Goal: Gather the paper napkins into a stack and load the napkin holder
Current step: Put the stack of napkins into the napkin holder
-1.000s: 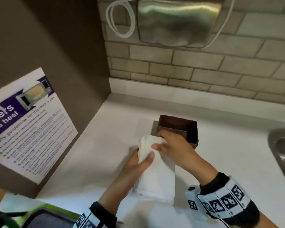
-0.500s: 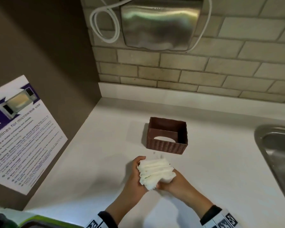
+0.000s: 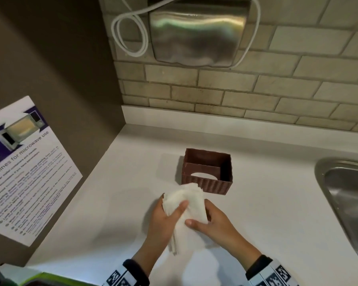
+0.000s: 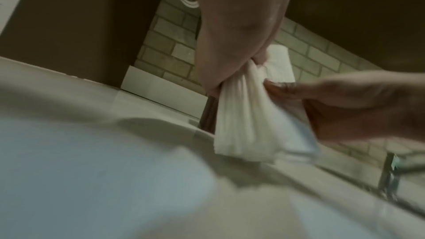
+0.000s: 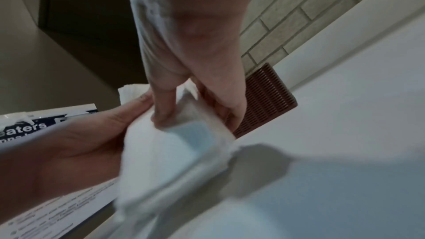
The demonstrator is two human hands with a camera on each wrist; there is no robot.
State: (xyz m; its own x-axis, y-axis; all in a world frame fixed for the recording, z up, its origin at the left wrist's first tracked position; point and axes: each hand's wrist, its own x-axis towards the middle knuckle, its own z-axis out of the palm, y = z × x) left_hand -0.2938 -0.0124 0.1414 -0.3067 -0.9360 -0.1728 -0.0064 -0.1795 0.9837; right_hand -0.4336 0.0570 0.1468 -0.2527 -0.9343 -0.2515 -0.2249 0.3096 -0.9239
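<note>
A stack of white paper napkins is held above the white counter between both hands, just in front of the brown ribbed napkin holder. My left hand grips the stack's left side, thumb across the top. My right hand pinches its right side, thumb on top. In the left wrist view the napkins hang on edge between the left hand and the right hand. In the right wrist view the stack is pinched by my right hand; the holder stands behind it.
A steel sink lies at the right. A microwave notice hangs on the brown side panel at the left. A metal dispenser with a white cable is fixed to the brick wall above.
The napkin stack has turned from lying flat beside the holder to being held on edge and then tilted again, nearer to me; both hands have shifted their grip along it.
</note>
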